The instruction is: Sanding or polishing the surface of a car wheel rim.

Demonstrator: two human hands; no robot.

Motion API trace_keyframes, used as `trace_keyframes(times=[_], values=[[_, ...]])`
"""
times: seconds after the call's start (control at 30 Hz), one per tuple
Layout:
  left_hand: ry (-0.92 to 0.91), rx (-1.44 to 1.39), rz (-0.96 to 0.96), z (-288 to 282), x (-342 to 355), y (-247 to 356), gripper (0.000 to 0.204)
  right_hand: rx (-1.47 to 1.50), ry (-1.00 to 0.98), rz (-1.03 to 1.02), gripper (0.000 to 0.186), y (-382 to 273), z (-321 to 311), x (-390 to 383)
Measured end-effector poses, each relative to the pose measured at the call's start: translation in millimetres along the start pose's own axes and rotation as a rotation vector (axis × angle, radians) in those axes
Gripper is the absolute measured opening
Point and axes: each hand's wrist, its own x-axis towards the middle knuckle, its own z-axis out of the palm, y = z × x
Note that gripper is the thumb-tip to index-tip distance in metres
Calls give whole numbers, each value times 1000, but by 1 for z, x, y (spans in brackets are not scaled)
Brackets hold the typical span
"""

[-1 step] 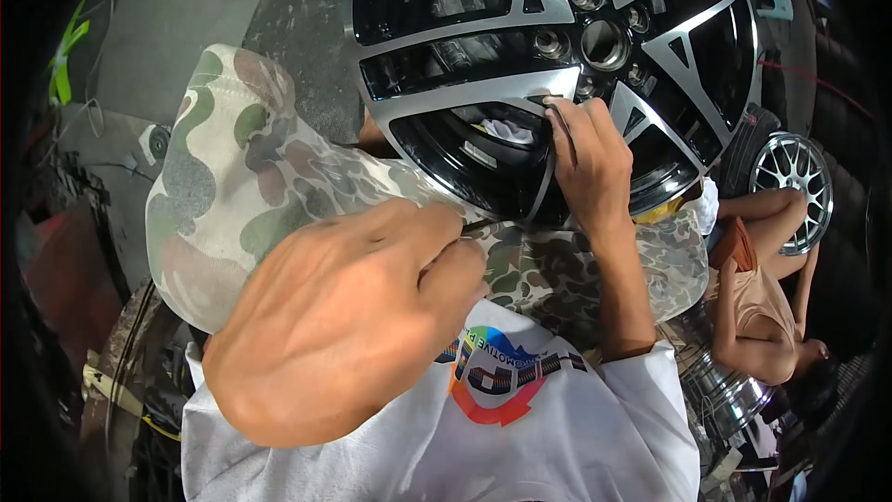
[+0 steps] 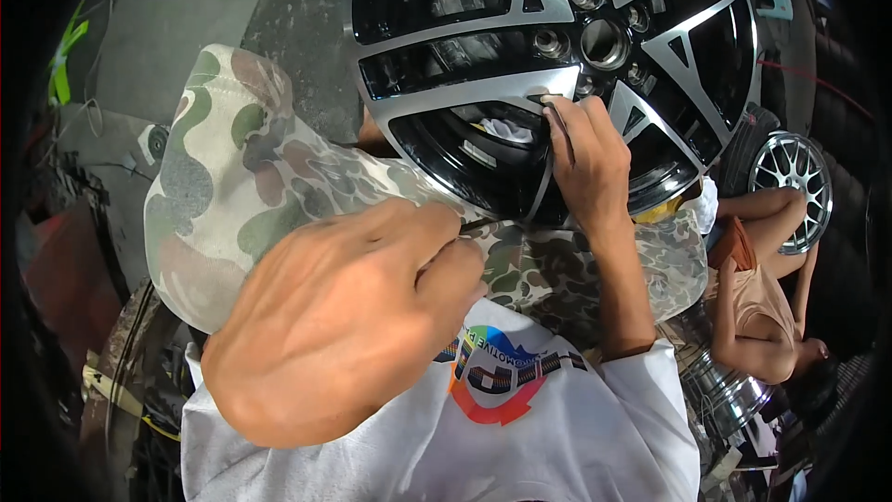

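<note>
A black alloy wheel (image 2: pixel 446 93) with bright machined spokes stands in front of me, against my camouflage-covered legs. My right hand (image 2: pixel 595 163) is at a lower spoke, close to the hub hole (image 2: pixel 605 44). Its fingers are pinched together, with a small dark-edged piece at the tips that I cannot make out. Large and close to the camera, my left hand (image 2: pixel 344 316) is above my lap, below the wheel. Its fingers are curled closed, and their undersides are hidden. Through the gap between spokes, a crumpled white cloth (image 2: pixel 507 131) shows.
At the right, another person (image 2: pixel 757 307) sits with bent legs beside a silver mesh-spoke wheel (image 2: pixel 822 181) and a tyre (image 2: pixel 748 153). A shiny rim (image 2: pixel 734 400) lies lower right. A bright green object (image 2: pixel 65 60) is at the far left, near grey floor sheets (image 2: pixel 186 28).
</note>
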Motion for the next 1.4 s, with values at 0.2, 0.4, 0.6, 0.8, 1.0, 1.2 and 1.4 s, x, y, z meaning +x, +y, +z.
trace_keyframes(times=[0.2,0.4,0.6,0.8,1.0,1.2,1.4], values=[[-15,-10,-6,1,-1,-2,28,23,-23,58,20,2,-2,-3],[-32,25,-34,0,-4,0,26,57,11,-12,19,-4,3,3],[-13,45,-27,1,-6,0,27,42,-29,44,23,-6,2,1],[-38,56,-47,2,-7,-1,27,92,103,140,14,-7,-18,2],[-19,62,-40,1,-10,-1,27,157,31,45,19,-1,-19,-2],[-16,32,-61,4,-8,-2,27,79,-15,8,27,6,-9,-4],[-3,33,-39,2,-9,-1,27,75,-56,-11,32,4,-1,0]])
